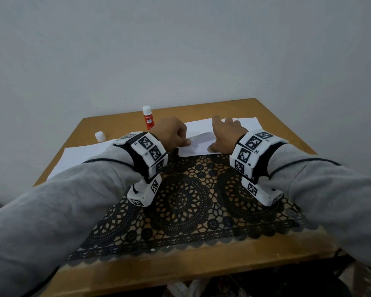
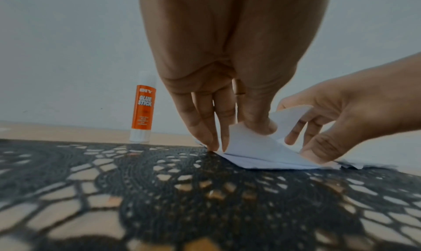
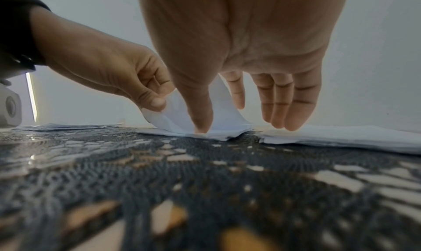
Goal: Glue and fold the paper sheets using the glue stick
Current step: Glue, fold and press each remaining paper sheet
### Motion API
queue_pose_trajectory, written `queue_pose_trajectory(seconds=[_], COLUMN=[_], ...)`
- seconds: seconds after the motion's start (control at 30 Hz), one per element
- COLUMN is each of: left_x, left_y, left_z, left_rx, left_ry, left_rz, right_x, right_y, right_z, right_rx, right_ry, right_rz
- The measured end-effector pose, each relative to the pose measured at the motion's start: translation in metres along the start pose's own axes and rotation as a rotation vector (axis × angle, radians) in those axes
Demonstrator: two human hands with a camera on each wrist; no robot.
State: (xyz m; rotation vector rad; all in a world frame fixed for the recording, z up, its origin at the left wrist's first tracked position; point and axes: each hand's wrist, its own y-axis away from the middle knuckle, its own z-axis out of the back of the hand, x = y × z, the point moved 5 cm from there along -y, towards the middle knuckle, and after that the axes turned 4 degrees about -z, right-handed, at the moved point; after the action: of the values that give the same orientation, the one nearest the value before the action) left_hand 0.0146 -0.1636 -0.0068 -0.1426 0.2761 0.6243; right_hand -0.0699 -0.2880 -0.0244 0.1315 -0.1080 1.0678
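On the light-brown wooden table (image 1: 272, 116), a small white paper sheet (image 1: 198, 144) lay at the far edge of the black lace mat (image 1: 186, 202), partly folded, its upper flap lifted off the lower layer. The left hand (image 1: 171, 133) pinched that raised flap between thumb and curled fingers, while its other fingertips (image 2: 210, 139) touched down at the sheet's left corner. The right hand (image 1: 225, 133) was not grasping anything: its thumb pressed the sheet down against the mat near the front edge, and its remaining fingers (image 3: 282, 107) hung straight and relaxed over the paper behind. The orange-and-white glue stick (image 1: 148, 118) stood upright at the table's far edge, just beyond the left hand and apart from it. Its small white cap (image 1: 100, 136) sat further left on the table. More white paper (image 1: 81, 155) lay flat under the left forearm.
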Motion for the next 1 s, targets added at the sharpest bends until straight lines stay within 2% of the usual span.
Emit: queue_pose_trajectory(seconds=[0.27, 0.53, 0.77, 0.83, 0.9, 1.0], left_x=[0.013, 0.015, 0.011, 0.019, 0.034, 0.053], left_y=[0.051, 0.132, 0.170, 0.170, 0.165, 0.159], left_z=[0.016, 0.014, 0.012, 0.015, 0.021, 0.026], left_rx=[-0.039, 0.150, 0.218, 0.177, 0.123, 0.096], left_ry=[-0.228, -0.209, -0.178, -0.208, -0.218, -0.146], left_rz=[-0.188, -0.312, -0.358, -0.325, -0.217, -0.127], right_x=[-0.001, 0.001, 0.003, 0.003, 0.002, 0.001], right_y=[0.000, -0.001, -0.003, -0.003, -0.004, -0.005], right_z=[0.001, 0.001, 0.000, 0.000, 0.000, -0.001], right_rx=[0.030, 0.025, 0.024, 0.025, 0.032, 0.038], right_ry=[-0.004, -0.007, -0.010, -0.011, -0.010, -0.009], right_rz=[-0.053, -0.048, -0.050, -0.043, -0.043, -0.028])
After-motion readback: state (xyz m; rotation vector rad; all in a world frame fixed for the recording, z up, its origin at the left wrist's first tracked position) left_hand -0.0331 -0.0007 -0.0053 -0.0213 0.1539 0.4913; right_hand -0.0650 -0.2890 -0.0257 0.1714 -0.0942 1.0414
